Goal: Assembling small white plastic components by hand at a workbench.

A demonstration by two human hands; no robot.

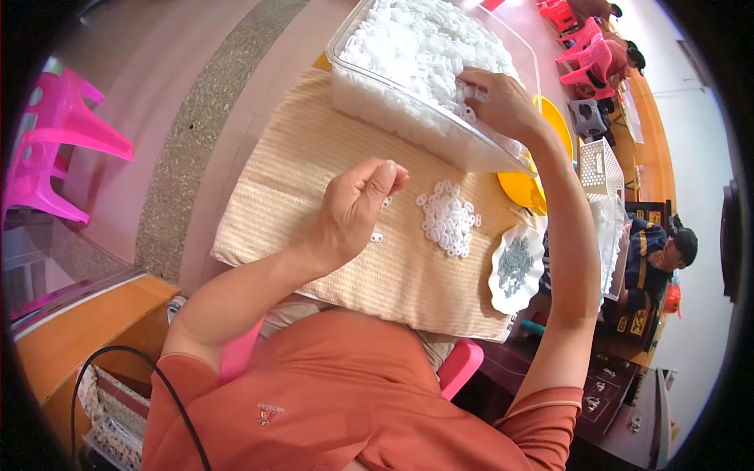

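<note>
The right hand (499,102) reaches into the clear bin (345,39) at 12 o'clock, fingers pinching white rings (416,47). The left hand (357,206) is curled over the mat (314,157), closed on a small white piece. A ring pile (449,218) lies at its 3 o'clock, just beside a white dish (503,294) of grey parts.

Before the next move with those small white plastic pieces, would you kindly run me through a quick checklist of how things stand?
1. Right hand reaches the pieces in the clear bin: ok.
2. Right hand's grip on a piece: cannot tell; its fingers curl over the heap.
3. Left hand above the woven mat, fingers pinched: ok; what it holds, cannot tell.
4. White pile lying on the mat, apart from the bin: ok.
5. White dish of grey bits resting near the mat's edge: ok.
</note>
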